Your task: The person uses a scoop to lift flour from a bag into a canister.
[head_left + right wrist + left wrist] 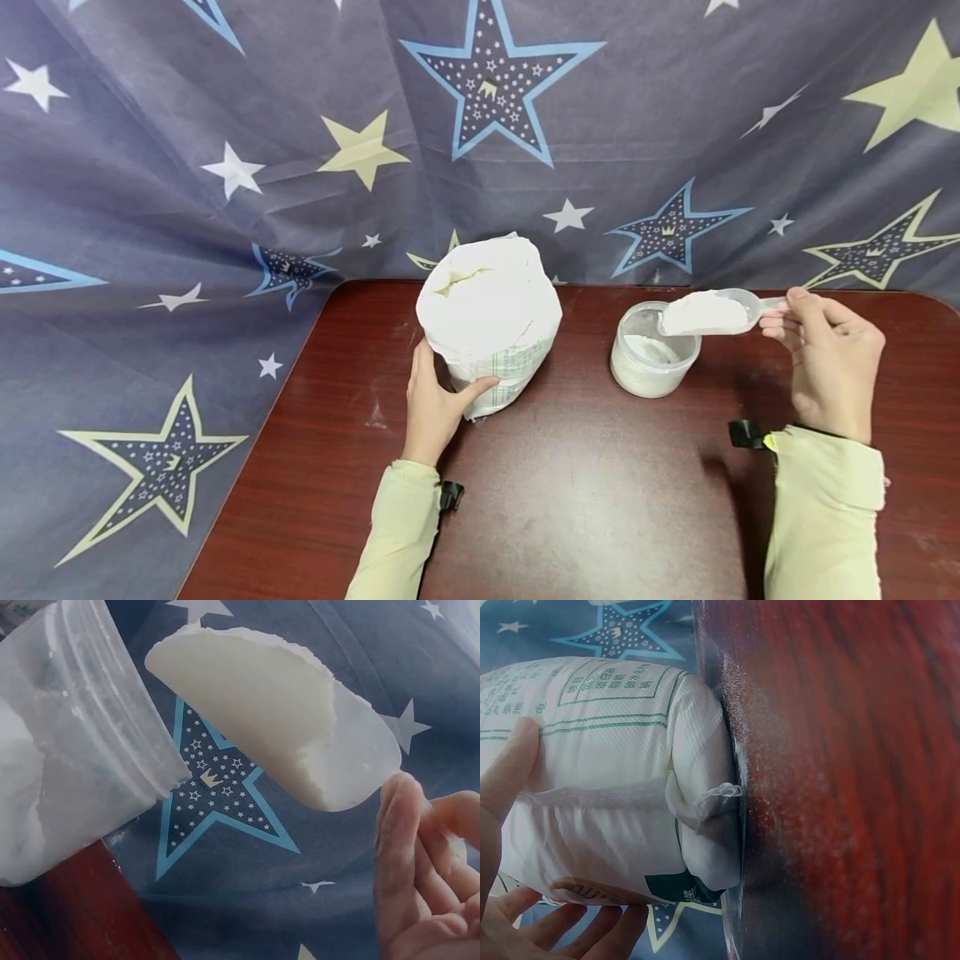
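My left hand [437, 408] grips the lower side of an open white woven bag [517, 367] of white powder, thumb on its front and fingers round the far side. In the left wrist view the bag [607, 765] shows green printing and a stitched bottom edge on the table. My right hand [836, 362] pinches the handle of a clear scoop [742, 312] heaped with white powder. The scoop's tip overlaps the rim of a clear plastic jar [652, 379] in the head view. Some white powder lies inside the jar. From the right wrist, the loaded scoop [262, 712] appears level, above the jar's mouth.
The dark red wooden table [585, 500] carries a dusting of powder near the bag. A grey-blue cloth [300, 167] with printed stars hangs behind the table and along its left side. Black bands [746, 433] sit at both wrists.
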Demonstrator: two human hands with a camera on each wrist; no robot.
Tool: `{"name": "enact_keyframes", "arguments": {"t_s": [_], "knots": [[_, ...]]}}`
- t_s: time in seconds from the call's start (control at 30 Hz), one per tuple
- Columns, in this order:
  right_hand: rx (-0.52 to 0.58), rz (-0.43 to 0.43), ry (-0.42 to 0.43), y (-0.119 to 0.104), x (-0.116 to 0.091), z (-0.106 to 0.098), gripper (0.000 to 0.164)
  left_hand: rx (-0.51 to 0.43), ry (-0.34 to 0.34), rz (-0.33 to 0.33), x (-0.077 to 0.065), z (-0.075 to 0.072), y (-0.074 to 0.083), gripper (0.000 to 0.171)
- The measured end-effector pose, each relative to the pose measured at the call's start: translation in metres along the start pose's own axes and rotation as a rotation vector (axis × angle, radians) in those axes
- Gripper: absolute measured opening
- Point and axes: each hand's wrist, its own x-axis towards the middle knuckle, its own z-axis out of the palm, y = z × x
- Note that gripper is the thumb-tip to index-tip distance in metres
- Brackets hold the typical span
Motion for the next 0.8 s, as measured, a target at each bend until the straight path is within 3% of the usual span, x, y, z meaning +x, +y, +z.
{"name": "enact_keyframes", "arguments": {"t_s": [0.53, 0.8], "knots": [[-0.27, -0.119, 0.078, 0.004, -0.008, 0.02, 0.018, 0.005, -0.004, -0.002, 0.001, 0.0, -0.002, 0.105], [-0.314, -0.206, 0.023, 0.005, -0.011, 0.024, 0.015, 0.001, -0.005, -0.001, 0.0, 0.001, -0.002, 0.105]]}}
